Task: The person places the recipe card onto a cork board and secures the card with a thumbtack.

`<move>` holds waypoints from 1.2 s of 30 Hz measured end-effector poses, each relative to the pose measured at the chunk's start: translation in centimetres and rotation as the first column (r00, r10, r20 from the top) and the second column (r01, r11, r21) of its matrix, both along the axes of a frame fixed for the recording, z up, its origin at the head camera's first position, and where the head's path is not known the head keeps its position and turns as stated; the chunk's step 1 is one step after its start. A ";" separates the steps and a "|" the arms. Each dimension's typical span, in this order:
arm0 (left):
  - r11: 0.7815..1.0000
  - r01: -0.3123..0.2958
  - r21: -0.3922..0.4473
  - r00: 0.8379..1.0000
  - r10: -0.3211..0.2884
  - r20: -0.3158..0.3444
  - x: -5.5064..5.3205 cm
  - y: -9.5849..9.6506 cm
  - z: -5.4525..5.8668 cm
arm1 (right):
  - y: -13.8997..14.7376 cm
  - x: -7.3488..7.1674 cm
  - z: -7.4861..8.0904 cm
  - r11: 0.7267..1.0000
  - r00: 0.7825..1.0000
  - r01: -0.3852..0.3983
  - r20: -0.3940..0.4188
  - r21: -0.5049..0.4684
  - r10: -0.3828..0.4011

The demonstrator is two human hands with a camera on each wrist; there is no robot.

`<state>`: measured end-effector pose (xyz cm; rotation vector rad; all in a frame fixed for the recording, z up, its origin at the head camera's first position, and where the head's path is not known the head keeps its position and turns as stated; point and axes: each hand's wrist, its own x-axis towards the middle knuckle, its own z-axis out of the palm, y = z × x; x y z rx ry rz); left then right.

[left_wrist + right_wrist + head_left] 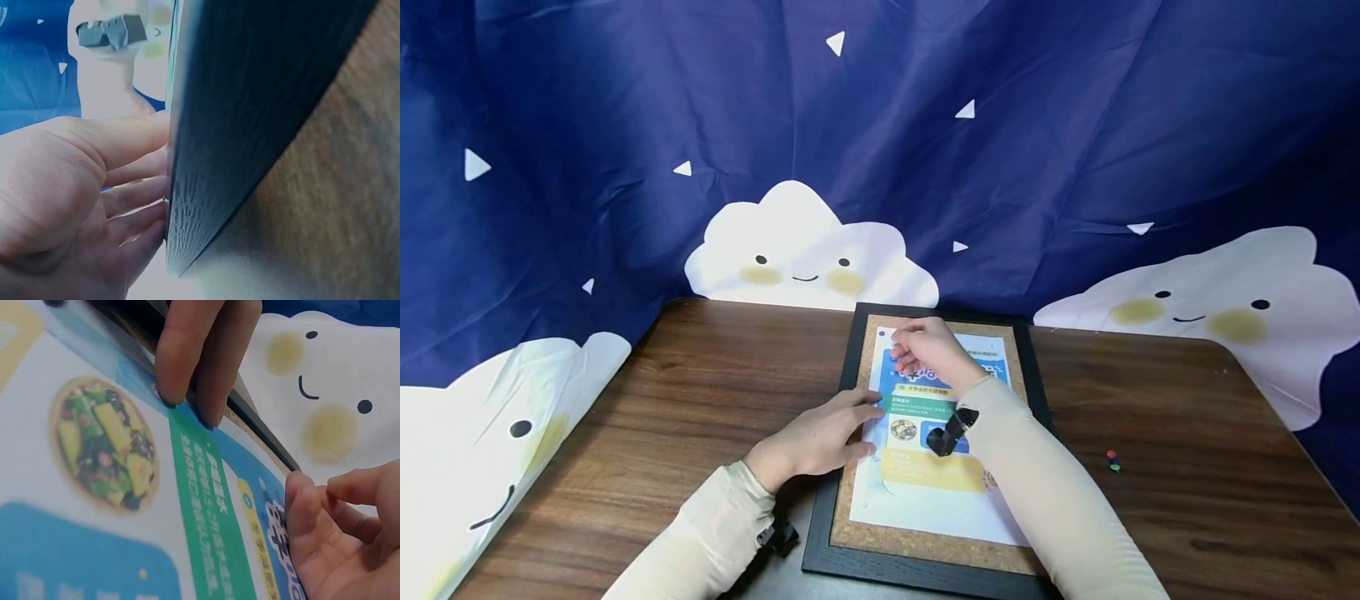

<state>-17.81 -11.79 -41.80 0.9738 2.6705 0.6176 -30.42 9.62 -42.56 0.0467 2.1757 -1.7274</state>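
A printed poster (917, 507) with blue, green and yellow panels lies on a black-framed cork board (857, 533) on the table. My left hand (823, 437) rests across the board's left side, its fingertips on the poster's left edge. In the left wrist view, the fingers (140, 187) reach over the dark frame edge (212, 156). Over the poster's upper left, my right hand (928, 350) hovers with loosely bent fingers; I see nothing between them. Just left of it, a purple pushpin (882, 333) sits at the poster's top left corner.
Several small coloured pushpins (1112, 461) lie on the wooden table (1187, 467) right of the board. A dark blue curtain (880, 125) with smiling clouds hangs behind the table. Small black devices (951, 432) are worn at both wrists.
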 end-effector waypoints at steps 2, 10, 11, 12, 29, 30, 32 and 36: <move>1.000 0.001 0.004 1.000 -0.001 0.001 0.0 0.0 0.0 | 0.4 0.5 0.3 1.000 1.000 -0.013 0.003 0.009 0.013; 0.998 0.026 0.059 1.000 -0.026 -0.007 -0.3 -0.7 -0.8 | 1.3 2.2 1.3 0.998 0.998 -0.057 -0.004 -0.007 0.057; 0.997 0.030 0.066 1.000 -0.029 -0.009 -0.4 -0.8 -1.0 | 1.4 2.4 1.4 0.998 0.998 -0.066 -0.010 -0.007 0.066; 0.997 0.031 0.070 0.999 -0.031 -0.010 -0.5 -0.8 -1.1 | 1.5 2.6 1.6 0.997 0.997 -0.076 -0.016 -0.005 0.075; 1.000 -0.013 -0.005 1.000 0.013 -0.003 0.3 0.0 -0.1 | 6.7 7.2 3.2 0.976 0.971 -0.156 -0.159 0.150 0.180; 1.000 -0.014 -0.006 1.000 0.014 -0.004 0.3 0.0 -0.1 | 7.0 7.4 3.3 0.974 0.969 -0.160 -0.162 0.162 0.187; 1.000 -0.014 0.000 1.000 0.014 -0.007 0.3 0.0 -0.1 | 7.6 7.9 3.4 0.967 0.964 -0.170 -0.170 0.190 0.203; 1.000 -0.011 0.008 1.000 0.011 -0.009 0.4 0.0 -0.2 | 8.6 8.8 3.9 0.960 0.959 -0.178 -0.179 0.216 0.218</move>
